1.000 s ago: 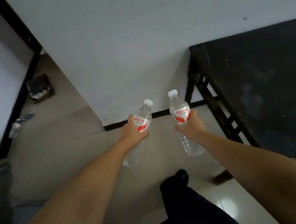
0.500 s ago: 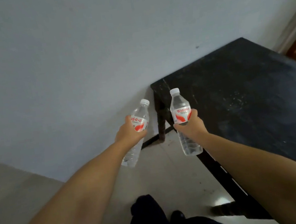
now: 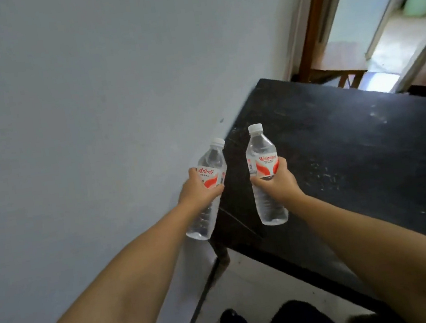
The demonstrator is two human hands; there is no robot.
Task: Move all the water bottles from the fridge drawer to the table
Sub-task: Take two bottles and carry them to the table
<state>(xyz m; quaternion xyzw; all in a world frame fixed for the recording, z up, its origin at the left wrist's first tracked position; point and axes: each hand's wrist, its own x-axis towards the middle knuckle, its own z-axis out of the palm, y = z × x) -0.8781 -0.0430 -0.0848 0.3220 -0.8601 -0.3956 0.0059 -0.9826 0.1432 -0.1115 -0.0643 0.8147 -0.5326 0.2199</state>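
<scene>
Two bottles in transit to the bench. I am holding the right bottle upright in my right grip, fingers wrapping its red-and-white label; it is hanging above the near left corner of the bench, base not yet touching the top. I am holding the left bottle tilted, cap leaning away to the right, in my left grip, thumb and fingers clenching the label; its base is hanging over the gap between the wall and the bench edge, not over the top itself.

Risks, as I am judging them. The left bottle is sitting outside the bench outline, so lowering it straight down would be sending it past the edge to the floor; it is needing to travel right first. Its tilt is also mattering: set down at that lean, the narrow base could be rocking and tipping toward the right bottle. The two bottles are near each other, so placing both together could be knocking one over. Both walls look thin and clear, and squeezing harder may be buckling them and loosening the hold. The bench top is looking scuffed and dusty, with no stop at its edge. I cannot tell whether the caps are tight. The fridge drawer is not in view. A doorway is opening beyond the far bench end.
</scene>
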